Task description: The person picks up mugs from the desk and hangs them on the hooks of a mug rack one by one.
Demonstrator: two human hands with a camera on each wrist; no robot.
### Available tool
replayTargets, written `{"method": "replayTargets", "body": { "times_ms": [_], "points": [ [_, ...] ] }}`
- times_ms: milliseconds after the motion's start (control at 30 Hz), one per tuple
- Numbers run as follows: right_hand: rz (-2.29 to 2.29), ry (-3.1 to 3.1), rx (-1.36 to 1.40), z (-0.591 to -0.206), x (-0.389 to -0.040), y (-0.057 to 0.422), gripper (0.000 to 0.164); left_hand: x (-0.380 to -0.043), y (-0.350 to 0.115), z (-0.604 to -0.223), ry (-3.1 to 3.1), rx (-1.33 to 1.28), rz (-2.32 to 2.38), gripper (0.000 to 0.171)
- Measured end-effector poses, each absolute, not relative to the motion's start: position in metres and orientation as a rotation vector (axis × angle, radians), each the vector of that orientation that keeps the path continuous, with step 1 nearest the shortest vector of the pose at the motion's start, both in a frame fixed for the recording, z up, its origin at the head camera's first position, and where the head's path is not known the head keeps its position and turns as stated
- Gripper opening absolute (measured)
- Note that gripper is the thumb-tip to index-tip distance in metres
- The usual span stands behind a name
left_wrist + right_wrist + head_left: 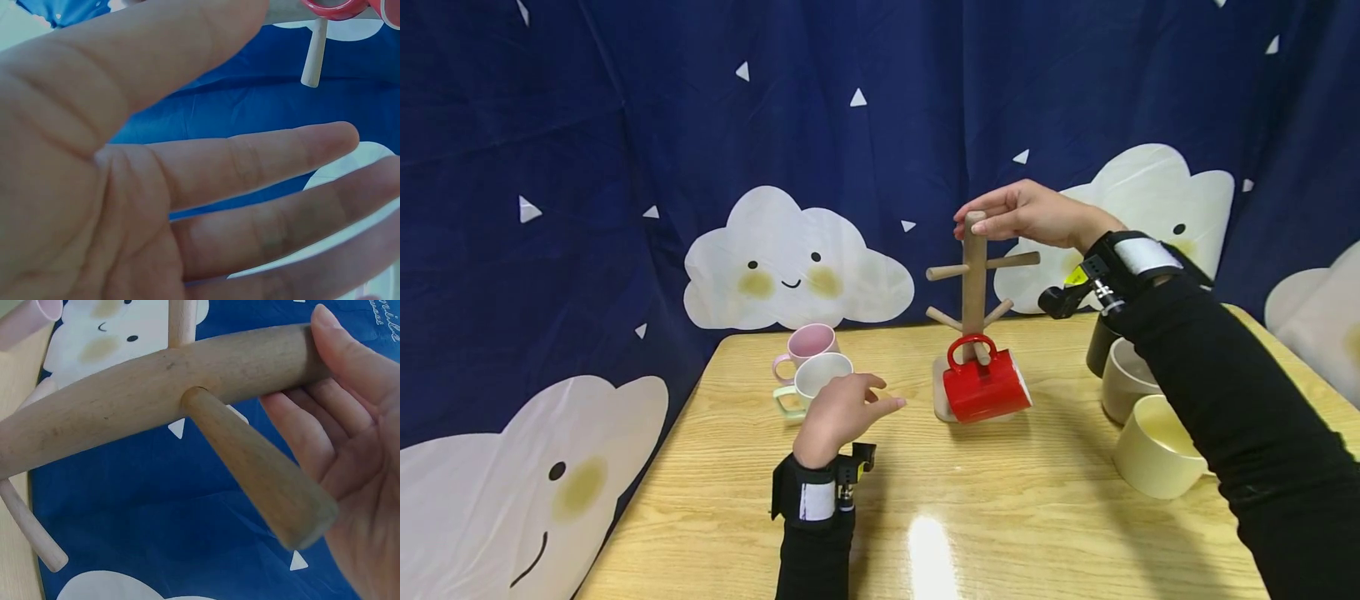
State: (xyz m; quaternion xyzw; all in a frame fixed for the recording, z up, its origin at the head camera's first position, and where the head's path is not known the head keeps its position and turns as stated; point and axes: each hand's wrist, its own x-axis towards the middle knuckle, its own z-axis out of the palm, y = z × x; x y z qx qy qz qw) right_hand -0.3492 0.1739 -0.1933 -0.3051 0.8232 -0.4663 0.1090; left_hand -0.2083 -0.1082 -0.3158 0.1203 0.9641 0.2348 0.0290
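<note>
A wooden mug tree (pixel 973 287) stands upright toward the back of the table, with several pegs on its post. My right hand (pixel 1026 215) grips the top of the post, and the right wrist view shows the thumb and fingers around its end (pixel 315 353). From a low front peg hangs a red mug (pixel 987 390) by its handle, lying sideways with its mouth to the right. My left hand (pixel 844 415) is in the air with its fingers extended and nothing in it. Behind it are a white mug with a pale green handle (pixel 822 372) and a pink mug (pixel 812 342).
On the table's right side stand a yellow mug (pixel 1157 450), a greyish-beige mug (pixel 1126 382) and a dark mug (pixel 1101 346), partly hidden by my right sleeve. A blue curtain (pixel 820 133) with clouds hangs behind the wooden table (pixel 730 500).
</note>
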Motion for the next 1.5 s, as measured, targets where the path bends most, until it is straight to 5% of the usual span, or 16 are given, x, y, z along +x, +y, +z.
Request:
{"method": "replayTargets", "body": {
  "times_ms": [633,1033,1500],
  "points": [
    [-1.488,2.818,-0.559,-0.2,-0.319,0.16,0.038,-0.21,-0.106,-0.317,2.971,0.388,0.697,0.047],
    [-0.882,3.435,-0.533,-0.193,-0.301,0.137,0.028,-0.212,-0.107,-0.317,2.973,0.381,0.667,0.047],
    [-0.794,3.558,-0.424,-0.191,-0.301,0.114,0.048,-0.212,-0.107,-0.317,2.969,0.374,0.688,0.049]
  ]
}}
